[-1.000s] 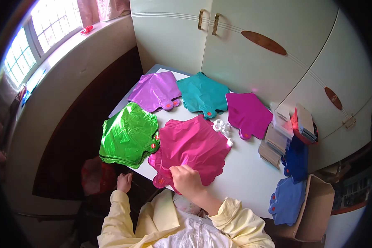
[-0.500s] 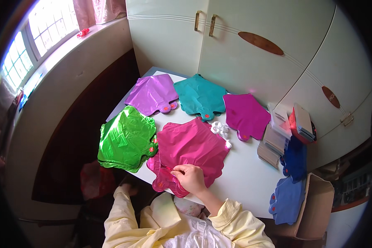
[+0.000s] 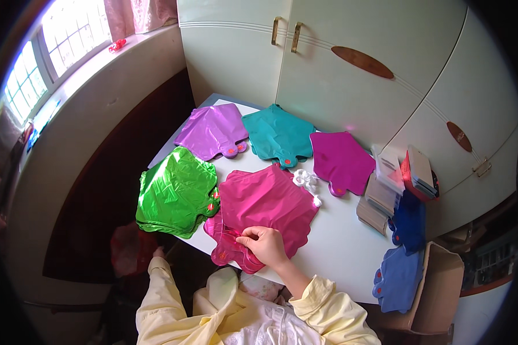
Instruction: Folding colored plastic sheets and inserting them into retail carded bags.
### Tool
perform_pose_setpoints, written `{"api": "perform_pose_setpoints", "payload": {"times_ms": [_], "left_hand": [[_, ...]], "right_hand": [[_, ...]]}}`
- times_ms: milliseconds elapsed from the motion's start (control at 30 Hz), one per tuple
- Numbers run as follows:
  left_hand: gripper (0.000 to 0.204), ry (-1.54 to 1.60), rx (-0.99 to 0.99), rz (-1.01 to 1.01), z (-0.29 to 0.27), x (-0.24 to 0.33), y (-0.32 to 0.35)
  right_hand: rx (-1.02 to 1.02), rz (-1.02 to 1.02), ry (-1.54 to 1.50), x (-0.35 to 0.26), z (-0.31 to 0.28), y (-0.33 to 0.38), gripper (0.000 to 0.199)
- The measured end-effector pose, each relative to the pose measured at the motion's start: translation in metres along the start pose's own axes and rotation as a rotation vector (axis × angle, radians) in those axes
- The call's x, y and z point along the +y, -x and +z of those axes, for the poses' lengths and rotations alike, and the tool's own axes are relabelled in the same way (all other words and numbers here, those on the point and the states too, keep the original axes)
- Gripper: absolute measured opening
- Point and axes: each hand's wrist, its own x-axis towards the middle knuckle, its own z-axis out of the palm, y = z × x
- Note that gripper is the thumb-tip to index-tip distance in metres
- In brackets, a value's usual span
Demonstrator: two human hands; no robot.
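A stack of deflated pink foil balloons (image 3: 265, 201), star-like with rounded tabs, lies at the table's front. My right hand (image 3: 263, 244) is over the stack's near part, thumb and finger pinched on the edge of a pink foil balloon. The foil beneath is creased and partly folded, with tabs at the table's edge. My left hand (image 3: 159, 252) is low beside the table at the left, near a red translucent bag (image 3: 133, 250). It is small and dim there, so its fingers cannot be made out. Just left of the pink stack rests a green foil balloon stack (image 3: 175, 192).
Lilac (image 3: 210, 131), teal (image 3: 277, 135) and purple (image 3: 342, 162) foil balloon stacks lie along the back. A white ribbon bundle (image 3: 306, 180) sits mid-table. At right are small boxes (image 3: 383, 195), blue foil balloons (image 3: 398, 279) and an open cardboard box (image 3: 440, 287).
My left arm has moved outward to the left, bringing its hand closer to the red bag. The right hand keeps its pinch on the pink balloon, almost unmoved.
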Motion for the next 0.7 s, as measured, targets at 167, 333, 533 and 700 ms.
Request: {"api": "perform_pose_setpoints", "payload": {"times_ms": [167, 333, 533, 700], "left_hand": [[0.030, 0.403, 0.319, 1.172, 0.011, 0.022, 0.031], [0.026, 0.244, 0.009, 1.656, 0.008, 0.065, 0.265], [0.027, -0.577, -0.471, 2.029, 0.044, 0.088, 0.382], [0.026, -0.710, -0.547, 2.135, 0.056, 0.083, 0.377]], "right_hand": [[0.013, 0.024, -0.168, 0.015, -0.005, -0.005, 0.019], [-0.002, 0.054, -0.160, 0.001, 0.004, -0.002, 0.019], [0.016, 0.077, -0.228, 0.009, 0.010, -0.001, 0.021], [0.025, 0.079, -0.296, 0.013, 0.010, -0.002, 0.024]]}}
